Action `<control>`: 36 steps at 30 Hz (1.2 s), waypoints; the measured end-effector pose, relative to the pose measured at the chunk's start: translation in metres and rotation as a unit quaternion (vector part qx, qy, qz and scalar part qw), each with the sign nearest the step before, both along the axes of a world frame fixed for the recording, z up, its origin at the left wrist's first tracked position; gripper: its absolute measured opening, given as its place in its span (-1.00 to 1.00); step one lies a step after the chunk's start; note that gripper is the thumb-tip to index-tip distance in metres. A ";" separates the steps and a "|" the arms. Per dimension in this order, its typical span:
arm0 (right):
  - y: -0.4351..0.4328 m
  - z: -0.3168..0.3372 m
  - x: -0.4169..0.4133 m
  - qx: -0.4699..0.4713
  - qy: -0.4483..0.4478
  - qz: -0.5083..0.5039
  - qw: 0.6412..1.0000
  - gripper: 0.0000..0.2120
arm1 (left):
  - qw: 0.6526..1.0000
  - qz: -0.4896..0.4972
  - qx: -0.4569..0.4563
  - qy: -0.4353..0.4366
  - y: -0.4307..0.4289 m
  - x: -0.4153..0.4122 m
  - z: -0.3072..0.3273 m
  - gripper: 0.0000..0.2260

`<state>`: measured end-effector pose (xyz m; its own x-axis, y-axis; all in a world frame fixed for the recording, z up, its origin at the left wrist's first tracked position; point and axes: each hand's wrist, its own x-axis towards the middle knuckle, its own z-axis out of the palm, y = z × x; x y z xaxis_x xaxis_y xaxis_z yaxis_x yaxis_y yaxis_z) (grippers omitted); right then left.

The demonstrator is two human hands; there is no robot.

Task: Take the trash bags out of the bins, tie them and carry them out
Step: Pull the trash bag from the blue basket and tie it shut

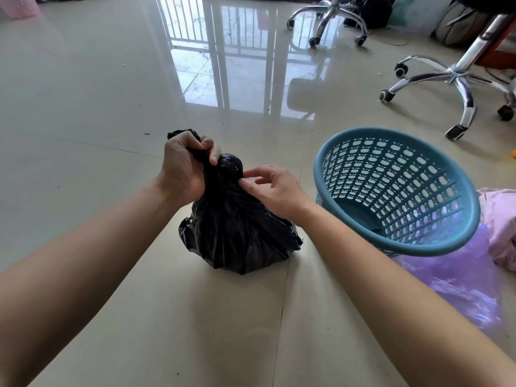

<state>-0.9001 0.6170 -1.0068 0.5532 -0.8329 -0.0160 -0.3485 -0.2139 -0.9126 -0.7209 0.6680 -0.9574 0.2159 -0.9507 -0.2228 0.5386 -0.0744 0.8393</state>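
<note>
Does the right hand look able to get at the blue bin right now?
Probably yes: the bin is close beside the right hand with nothing between, though that hand pinches the bag.

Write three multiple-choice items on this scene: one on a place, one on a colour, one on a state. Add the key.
1. Where is the bin relative to the trash bag?
A. left of it
B. right of it
C. on top of it

2. What colour is that bin?
A. red
B. white
C. blue

3. What is the left hand doing?
A. gripping the bag's twisted neck
B. lying flat on the floor
C. holding the bin's rim

Key: 1 B, the bin stands to the bag's right; 2 C, its rim and lattice wall are blue; 3 A, its fingers curl round the bunched black plastic.
</note>
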 end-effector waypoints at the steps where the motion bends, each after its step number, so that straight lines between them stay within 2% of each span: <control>1: -0.001 -0.001 0.001 -0.017 -0.003 -0.015 1.000 -0.92 | 1.000 -0.001 0.000 -0.002 0.000 0.000 0.001 -0.89; 3: -0.002 0.002 -0.001 -0.008 -0.025 -0.029 0.999 -0.96 | 1.000 0.000 -0.002 -0.006 0.000 0.001 0.000 -0.88; 7: -0.001 0.009 -0.008 0.015 -0.037 0.009 0.999 -0.67 | 1.000 0.001 0.001 -0.008 -0.001 0.002 -0.002 -0.89; 8: 0.001 0.008 -0.006 0.012 -0.038 0.011 0.999 -0.68 | 1.000 0.001 0.003 -0.005 -0.002 0.002 -0.003 -0.89; 11: 0.001 0.005 -0.002 -0.023 -0.052 -0.022 0.998 -0.92 | 1.000 0.007 0.014 -0.005 -0.004 0.001 -0.003 -0.90; 13: -0.001 0.007 -0.001 -0.026 -0.088 -0.048 0.995 -0.97 | 0.999 0.022 0.033 -0.021 -0.006 0.001 -0.003 -0.90; 16: -0.005 0.015 0.000 0.002 -0.106 -0.071 0.992 -0.95 | 0.996 0.053 0.069 -0.029 -0.008 0.004 -0.006 -0.91; 19: -0.010 0.021 0.004 0.074 -0.144 -0.096 0.982 -0.90 | 0.990 0.117 0.068 0.027 -0.010 0.005 -0.008 -0.89; 21: -0.011 0.028 0.007 0.125 -0.197 -0.154 0.960 -0.87 | 0.978 0.189 0.038 0.074 -0.013 0.003 -0.005 -0.84; 23: -0.013 0.033 0.008 0.142 -0.208 -0.227 0.941 -0.85 | 0.965 0.239 0.026 0.106 -0.016 0.005 0.002 -0.83; 25: -0.018 0.032 -0.001 0.091 -0.174 -0.274 0.941 -0.92 | 0.949 0.295 0.054 0.098 -0.014 0.021 0.002 -0.83; 26: -0.022 0.030 -0.010 0.036 -0.143 -0.279 0.949 -0.93 | 0.936 0.333 0.077 0.083 -0.011 0.035 -0.001 -0.81; 29: -0.034 0.028 -0.035 -0.153 -0.001 -0.224 0.963 -0.81 | 0.897 0.417 0.142 0.048 0.008 0.085 -0.013 -0.72; 31: -0.032 0.031 -0.029 -0.221 0.065 -0.166 0.959 -0.80 | 0.899 0.409 0.150 0.037 0.016 0.094 -0.015 -0.82; 33: -0.020 0.030 -0.007 -0.218 0.090 -0.093 0.967 -0.77 | 0.917 0.376 0.129 0.035 0.015 0.083 -0.014 -0.85; 36: 0.009 0.015 0.027 -0.129 0.139 0.016 0.982 -0.55 | 0.939 0.321 0.107 0.064 0.002 0.054 -0.010 -0.83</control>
